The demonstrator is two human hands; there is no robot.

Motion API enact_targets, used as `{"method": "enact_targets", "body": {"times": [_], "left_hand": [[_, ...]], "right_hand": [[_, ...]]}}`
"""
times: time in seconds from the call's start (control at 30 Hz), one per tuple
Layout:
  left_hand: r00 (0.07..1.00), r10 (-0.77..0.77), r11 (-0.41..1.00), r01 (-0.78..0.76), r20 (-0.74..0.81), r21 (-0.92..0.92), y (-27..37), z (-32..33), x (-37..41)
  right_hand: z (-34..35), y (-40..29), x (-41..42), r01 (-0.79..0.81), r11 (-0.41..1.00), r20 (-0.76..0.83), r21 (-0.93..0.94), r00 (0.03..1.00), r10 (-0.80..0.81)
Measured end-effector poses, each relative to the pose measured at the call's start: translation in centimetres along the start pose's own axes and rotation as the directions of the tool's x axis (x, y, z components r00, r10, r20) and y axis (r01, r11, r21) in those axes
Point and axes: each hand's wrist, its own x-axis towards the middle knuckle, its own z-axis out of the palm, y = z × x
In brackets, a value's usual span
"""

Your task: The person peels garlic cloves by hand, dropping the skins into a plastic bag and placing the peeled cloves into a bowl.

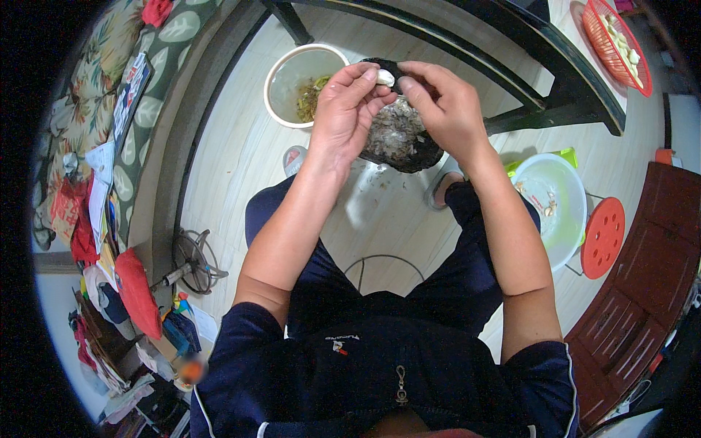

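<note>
A pale garlic clove (385, 78) is pinched between the thumb and fingers of my left hand (350, 101). Close on its right, my right hand (449, 107) has its thumb and index finger near the clove, apart from each other, and seems to hold nothing; its other fingers are partly hidden. Below both hands, a black bag or lined container (427, 159) on the floor holds a heap of papery garlic skins (395, 131). Peeled cloves (624, 49) lie in a red plastic basket (597, 33) on the table at the upper right.
A whitish bucket (279, 98) with greenish scraps stands at the left. On the right, a white basin (569, 191) holds a few bits beside a red round stool seat (602, 238). A dark table frame (580, 93) spans the top. A cluttered sofa (131, 148) lines the left.
</note>
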Motion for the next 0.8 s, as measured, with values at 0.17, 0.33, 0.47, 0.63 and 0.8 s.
{"method": "enact_targets", "body": {"times": [0.17,0.33,0.47,0.63,0.8], "left_hand": [[0.998,-0.043,0.996,0.046,-0.04,0.071,-0.1,0.7,-0.4],[0.999,0.004,0.925,-0.022,0.048,0.379,-0.3,1.2,-0.8],[0.995,-0.095,0.846,0.058,0.043,0.53,0.3,1.8,-1.2],[0.989,0.09,0.731,-0.143,0.114,0.667,0.2,2.5,-1.6],[0.952,0.224,0.507,-0.297,0.209,0.809,0.1,2.1,-1.7]], "right_hand": [[0.5,-0.4,0.2,0.198,0.98,0.025,-0.023,0.98,-0.198],[0.3,0.4,0.5,0.298,0.952,-0.016,-0.069,0.954,-0.3],[0.2,-0.3,0.2,0.173,0.985,-0.024,-0.025,0.985,-0.173],[0.1,-0.8,-0.2,0.071,0.993,-0.006,0.093,0.997,-0.071],[-0.1,-1.4,-0.8,-0.26,0.847,0.151,0.463,0.965,0.214]]}}
